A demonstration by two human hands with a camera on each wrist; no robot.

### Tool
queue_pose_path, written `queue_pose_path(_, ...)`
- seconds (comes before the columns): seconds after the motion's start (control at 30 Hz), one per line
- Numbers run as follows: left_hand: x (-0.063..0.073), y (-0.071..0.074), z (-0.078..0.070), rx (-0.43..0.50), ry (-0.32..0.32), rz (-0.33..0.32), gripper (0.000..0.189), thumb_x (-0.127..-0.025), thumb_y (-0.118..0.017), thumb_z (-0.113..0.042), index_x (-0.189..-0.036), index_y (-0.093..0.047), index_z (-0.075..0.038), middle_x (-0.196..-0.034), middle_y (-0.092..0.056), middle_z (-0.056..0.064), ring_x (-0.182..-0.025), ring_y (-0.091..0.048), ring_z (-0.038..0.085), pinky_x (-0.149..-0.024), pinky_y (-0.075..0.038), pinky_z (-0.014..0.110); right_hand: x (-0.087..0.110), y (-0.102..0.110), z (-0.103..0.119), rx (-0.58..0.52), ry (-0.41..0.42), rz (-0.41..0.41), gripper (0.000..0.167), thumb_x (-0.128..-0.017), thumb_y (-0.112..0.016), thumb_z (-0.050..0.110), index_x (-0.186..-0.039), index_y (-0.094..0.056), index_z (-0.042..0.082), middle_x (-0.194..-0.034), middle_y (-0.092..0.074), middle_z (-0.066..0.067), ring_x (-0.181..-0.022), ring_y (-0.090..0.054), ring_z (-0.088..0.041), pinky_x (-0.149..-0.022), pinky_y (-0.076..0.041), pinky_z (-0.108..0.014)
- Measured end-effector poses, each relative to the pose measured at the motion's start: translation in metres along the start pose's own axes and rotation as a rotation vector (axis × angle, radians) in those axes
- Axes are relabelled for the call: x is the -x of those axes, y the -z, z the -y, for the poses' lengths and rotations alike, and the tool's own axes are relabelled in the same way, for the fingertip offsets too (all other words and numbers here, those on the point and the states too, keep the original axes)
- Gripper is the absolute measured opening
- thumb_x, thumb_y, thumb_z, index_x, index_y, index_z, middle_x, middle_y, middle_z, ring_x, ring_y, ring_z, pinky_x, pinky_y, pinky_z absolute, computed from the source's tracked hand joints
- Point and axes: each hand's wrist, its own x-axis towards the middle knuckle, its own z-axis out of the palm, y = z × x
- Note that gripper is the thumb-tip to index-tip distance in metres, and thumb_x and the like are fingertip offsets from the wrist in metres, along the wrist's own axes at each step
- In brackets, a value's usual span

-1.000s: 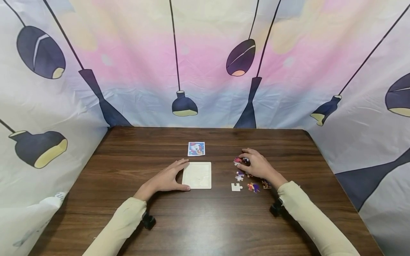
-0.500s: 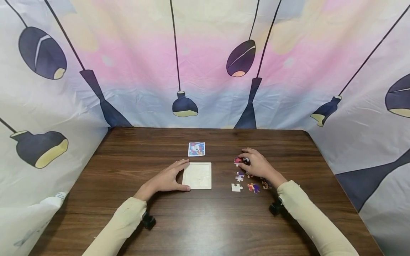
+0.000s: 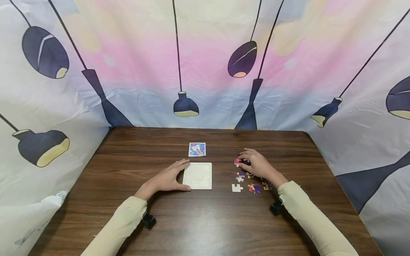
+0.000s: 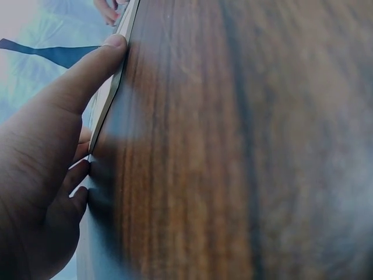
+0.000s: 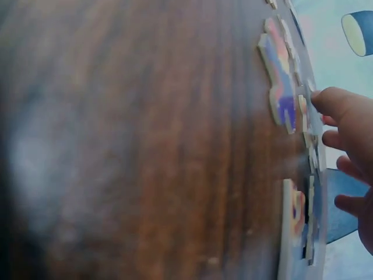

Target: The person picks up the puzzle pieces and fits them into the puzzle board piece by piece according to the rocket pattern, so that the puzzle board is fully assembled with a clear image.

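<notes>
In the head view a shallow, pale square puzzle tray point(image 3: 197, 176) lies flat on the dark wooden table. My left hand point(image 3: 164, 177) spans its left side, thumb at the near corner and index fingertip at the far corner. The left wrist view shows that thumb point(image 4: 96, 70) lying nearly straight along the tray's edge. To the right, my right hand point(image 3: 257, 164) bends over colourful jigsaw pieces, its thumb point(image 5: 332, 100) close to or touching one. No piece is visibly lifted; the hand partly hides some. A red-pink piece point(image 3: 237, 162) shows beside its fingertips.
Beyond the tray lies a small picture card point(image 3: 196, 149). Nearer me are a plain white jigsaw piece point(image 3: 237, 188), a purple-white piece point(image 3: 240, 177) and an orange-purple piece point(image 3: 254, 188). A printed curtain point(image 3: 211, 64) hangs behind the table.
Both hands, the tray and the pieces keep their places. The head view has shifted very slightly.
</notes>
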Motion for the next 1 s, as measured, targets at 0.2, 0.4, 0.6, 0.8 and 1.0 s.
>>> queue_pose_path(0.2,0.0,-0.001,0.0,-0.002,0.007,-0.003,0.111,-0.077,-0.078,-0.069,-0.16,-0.035,-0.008,-0.167,-0.029,0.011,-0.154,-0.023,0.038,-0.12,-0.029,0.059,-0.005,0.005,0.004,-0.021,0.044,-0.043,0.031,-0.098,-0.072,0.031,-0.118,-0.076,0.009,-0.125,-0.071,-0.011,-0.133,-0.056,-0.035,-0.106,-0.048,-0.054)
queue_pose_path(0.4,-0.001,-0.001,0.001,-0.008,0.007,-0.012,0.112,-0.076,-0.077,-0.071,-0.159,-0.036,-0.008,-0.166,-0.03,0.011,-0.154,-0.024,0.038,-0.121,-0.028,0.057,-0.011,0.009,0.016,-0.031,0.094,-0.056,0.034,-0.098,-0.071,0.033,-0.12,-0.075,0.008,-0.125,-0.07,-0.017,-0.124,-0.062,-0.036,-0.102,-0.051,-0.055)
queue_pose_path(0.6,0.0,-0.001,0.0,-0.005,0.007,-0.016,0.112,-0.076,-0.078,-0.07,-0.159,-0.036,-0.008,-0.166,-0.03,0.011,-0.154,-0.024,0.038,-0.121,-0.028,0.057,-0.02,0.01,0.032,-0.048,0.135,-0.078,0.034,-0.097,-0.073,0.034,-0.119,-0.077,0.008,-0.12,-0.073,-0.014,-0.115,-0.067,-0.03,-0.097,-0.055,-0.05)
queue_pose_path(0.8,0.0,-0.002,0.001,-0.002,0.007,-0.019,0.111,-0.077,-0.078,-0.069,-0.159,-0.036,-0.008,-0.166,-0.03,0.011,-0.154,-0.024,0.037,-0.121,-0.027,0.056,-0.029,0.006,0.044,-0.063,0.154,-0.1,0.034,-0.096,-0.072,0.035,-0.12,-0.077,0.01,-0.117,-0.075,-0.007,-0.113,-0.068,-0.025,-0.095,-0.056,-0.046)
queue_pose_path(1.0,0.001,-0.002,-0.002,0.006,0.017,-0.014,0.111,-0.077,-0.079,-0.068,-0.159,-0.036,-0.008,-0.166,-0.03,0.01,-0.155,-0.023,0.036,-0.122,-0.027,0.056,-0.037,-0.001,0.058,-0.105,0.167,-0.093,0.034,-0.097,-0.072,0.037,-0.121,-0.077,0.012,-0.117,-0.075,-0.004,-0.113,-0.068,-0.022,-0.095,-0.056,-0.045)
